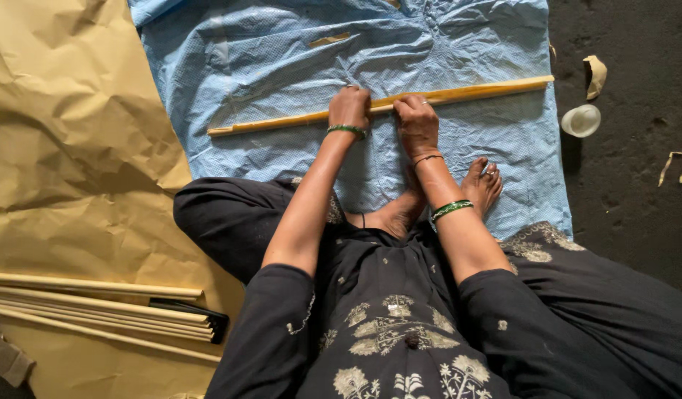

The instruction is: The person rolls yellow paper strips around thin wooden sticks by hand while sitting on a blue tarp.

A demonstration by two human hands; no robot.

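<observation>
both hands press palms-down on a long thin tan rolled-paper stick (385, 102) lying across a blue woven plastic sheet (267, 59): left hand (349, 107) & right hand (416, 118) side by side at mid-stick, fingers curled over it. looks mid-roll; next calls for even pressure.

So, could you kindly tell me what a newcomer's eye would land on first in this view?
First, the long yellow rolled stick lying across the blue sheet, with the left hand and right hand pressed side by side on its middle. Next, the big crumpled brown paper on the left, with a stack of finished sticks at its lower edge. A small white cup sits on the dark floor to the right.
</observation>
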